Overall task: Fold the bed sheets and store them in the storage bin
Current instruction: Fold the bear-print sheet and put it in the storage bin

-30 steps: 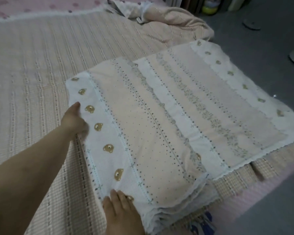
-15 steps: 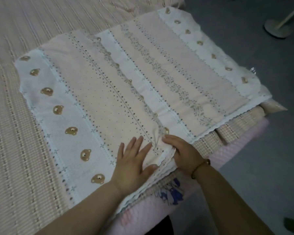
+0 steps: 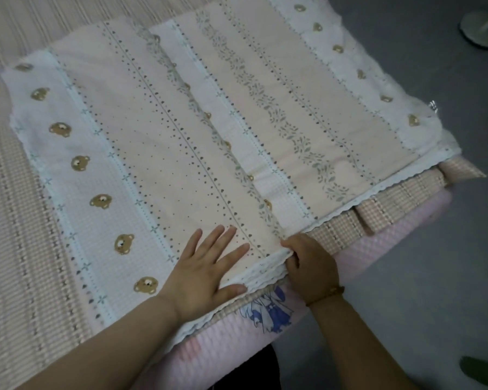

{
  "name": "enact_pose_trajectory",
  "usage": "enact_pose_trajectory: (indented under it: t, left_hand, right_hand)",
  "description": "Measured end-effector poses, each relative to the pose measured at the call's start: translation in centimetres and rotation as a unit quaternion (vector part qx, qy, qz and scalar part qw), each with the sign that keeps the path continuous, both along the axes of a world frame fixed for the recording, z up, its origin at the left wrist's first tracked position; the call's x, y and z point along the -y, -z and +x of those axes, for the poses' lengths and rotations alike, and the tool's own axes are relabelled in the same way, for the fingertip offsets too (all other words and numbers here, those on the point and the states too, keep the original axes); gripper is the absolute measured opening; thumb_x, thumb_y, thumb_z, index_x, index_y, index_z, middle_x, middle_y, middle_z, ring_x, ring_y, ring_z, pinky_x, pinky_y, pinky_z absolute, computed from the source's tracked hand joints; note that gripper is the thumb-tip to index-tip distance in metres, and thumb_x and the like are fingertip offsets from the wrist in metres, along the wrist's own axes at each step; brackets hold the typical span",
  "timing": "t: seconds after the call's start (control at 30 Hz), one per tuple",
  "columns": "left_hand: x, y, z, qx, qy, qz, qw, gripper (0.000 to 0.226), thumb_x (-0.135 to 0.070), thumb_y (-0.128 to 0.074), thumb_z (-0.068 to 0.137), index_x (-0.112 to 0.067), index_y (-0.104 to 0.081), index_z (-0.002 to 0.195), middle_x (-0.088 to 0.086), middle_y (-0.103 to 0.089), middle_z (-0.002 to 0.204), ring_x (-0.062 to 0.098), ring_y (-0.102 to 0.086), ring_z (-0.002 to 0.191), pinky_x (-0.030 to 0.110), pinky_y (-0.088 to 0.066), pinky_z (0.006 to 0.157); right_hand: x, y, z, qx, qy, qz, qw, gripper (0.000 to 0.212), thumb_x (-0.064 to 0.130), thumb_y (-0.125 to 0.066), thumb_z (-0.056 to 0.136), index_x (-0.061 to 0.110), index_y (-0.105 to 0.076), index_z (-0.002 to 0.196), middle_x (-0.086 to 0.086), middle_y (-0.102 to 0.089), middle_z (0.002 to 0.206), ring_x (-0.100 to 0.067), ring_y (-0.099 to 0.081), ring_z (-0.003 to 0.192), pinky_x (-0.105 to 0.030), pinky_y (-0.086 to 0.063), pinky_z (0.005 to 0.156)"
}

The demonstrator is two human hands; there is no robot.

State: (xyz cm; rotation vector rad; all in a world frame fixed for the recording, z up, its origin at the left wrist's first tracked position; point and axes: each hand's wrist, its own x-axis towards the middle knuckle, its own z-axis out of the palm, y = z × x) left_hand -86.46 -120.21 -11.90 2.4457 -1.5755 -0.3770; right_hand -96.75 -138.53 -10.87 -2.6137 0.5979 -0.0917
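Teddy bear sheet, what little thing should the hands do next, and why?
Probably lift the near edge and fold the sheet over once more. It lies broad and flat on the bed. The left hand presses it down with spread fingers, and the right hand pinches the stacked layers at the near edge, seemingly ready to raise them.

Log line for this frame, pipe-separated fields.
left hand: flat on folded sheet | right hand: grips its near edge | storage bin: not in view
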Motion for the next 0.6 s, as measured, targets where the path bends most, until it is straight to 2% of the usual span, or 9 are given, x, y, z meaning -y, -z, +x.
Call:
enact_pose_trajectory:
  t: [0.07, 0.13, 0.17, 0.23, 0.3, 0.37, 0.43, 0.5, 0.6]
  left_hand:
    - [0.0, -0.3, 0.2, -0.02, -0.017, -0.027, 0.999, 0.054, -0.056, -0.012, 0.097, -0.024, -0.038, 0.133, 0.006, -0.038, 0.14, 0.022, -0.03, 0.13, 0.032, -0.008, 0.11]
    - [0.0, -0.7, 0.6, -0.029, -0.069, -0.045, 0.996, 0.05, -0.05, -0.013, 0.099, -0.023, -0.04, 0.131, 0.008, -0.043, 0.138, 0.021, -0.031, 0.128, 0.029, -0.007, 0.11]
    - [0.0, -0.9, 1.1, -0.029, -0.105, -0.047, 0.993, 0.049, -0.048, -0.012, 0.1, -0.021, -0.04, 0.13, 0.011, -0.047, 0.136, 0.021, -0.032, 0.127, 0.028, -0.006, 0.111]
    - [-0.2, -0.9, 2.4, -0.021, -0.18, -0.041, 0.982, 0.052, -0.045, -0.011, 0.1, -0.017, -0.044, 0.129, 0.016, -0.052, 0.132, 0.023, -0.032, 0.125, 0.026, -0.003, 0.111]
    - [-0.5, -0.6, 3.9, 0.008, -0.237, -0.029, 0.971, 0.06, -0.045, -0.011, 0.099, -0.011, -0.053, 0.126, 0.022, -0.053, 0.13, 0.027, -0.033, 0.124, 0.027, -0.006, 0.11]
    - [-1.2, -0.6, 6.0, 0.013, -0.297, -0.01, 0.955, 0.068, -0.051, -0.012, 0.097, -0.006, -0.054, 0.127, 0.024, -0.05, 0.132, 0.033, -0.037, 0.128, 0.032, -0.012, 0.107]
    - [-2.2, -0.7, 8.1, 0.019, -0.365, 0.002, 0.931, 0.078, -0.061, -0.013, 0.086, -0.01, -0.044, 0.137, 0.02, -0.037, 0.144, 0.033, -0.03, 0.137, 0.032, -0.006, 0.108]
    - [-3.4, -0.8, 10.6, 0.001, -0.418, 0.005, 0.909, 0.087, -0.065, -0.008, 0.075, -0.017, -0.03, 0.145, 0.013, -0.019, 0.154, 0.027, -0.011, 0.144, 0.03, 0.005, 0.11]
    - [-4.8, -1.1, 15.0, -0.022, -0.501, -0.003, 0.865, 0.073, -0.058, -0.029, 0.087, -0.016, -0.025, 0.147, 0.014, -0.009, 0.156, 0.026, -0.002, 0.144, 0.038, 0.003, 0.113]
  right_hand:
    - [0.6, -1.8, 0.4, 0.011, 0.024, 0.029, 0.999, 0.034, 0.019, -0.037, 0.066, 0.008, -0.069, 0.065, -0.006, -0.067, 0.064, -0.024, -0.063, 0.06, -0.026, -0.05, 0.057]
    - [0.4, -3.7, 1.1, 0.031, 0.07, 0.008, 0.997, 0.037, 0.022, -0.037, 0.064, 0.007, -0.07, 0.064, -0.01, -0.071, 0.073, -0.031, -0.065, 0.069, -0.038, -0.052, 0.067]
    - [-0.1, -4.4, 2.1, 0.036, 0.099, -0.012, 0.994, 0.038, 0.022, -0.037, 0.066, 0.005, -0.071, 0.069, -0.014, -0.071, 0.083, -0.034, -0.066, 0.077, -0.043, -0.052, 0.072]
    - [-2.2, -5.2, 5.0, 0.052, 0.124, -0.031, 0.99, 0.043, 0.023, -0.039, 0.072, 0.003, -0.07, 0.093, -0.021, -0.067, 0.107, -0.038, -0.062, 0.099, -0.051, -0.048, 0.083]
    - [-5.2, -4.5, 7.8, 0.053, 0.065, -0.041, 0.996, 0.049, 0.03, -0.039, 0.076, 0.01, -0.057, 0.117, -0.019, -0.057, 0.125, -0.034, -0.052, 0.117, -0.047, -0.04, 0.098]
    - [-7.8, -3.0, 9.6, -0.022, -0.024, -0.06, 0.998, 0.055, 0.038, -0.036, 0.076, 0.017, -0.048, 0.125, -0.013, -0.053, 0.133, -0.027, -0.046, 0.125, -0.041, -0.023, 0.113]
    - [-9.1, -0.8, 10.0, -0.101, -0.069, -0.07, 0.99, 0.059, 0.041, -0.034, 0.074, 0.017, -0.057, 0.123, -0.011, -0.056, 0.13, -0.025, -0.043, 0.124, -0.04, -0.008, 0.114]
    - [-9.8, -0.1, 10.4, -0.175, -0.087, -0.056, 0.979, 0.06, 0.04, -0.033, 0.072, 0.015, -0.065, 0.116, -0.012, -0.058, 0.127, -0.027, -0.043, 0.122, -0.042, -0.009, 0.11]
    - [-12.2, -0.1, 10.6, -0.214, -0.08, -0.059, 0.972, 0.061, 0.032, -0.03, 0.068, 0.009, -0.067, 0.112, -0.014, -0.058, 0.123, -0.035, -0.056, 0.114, -0.044, -0.01, 0.107]
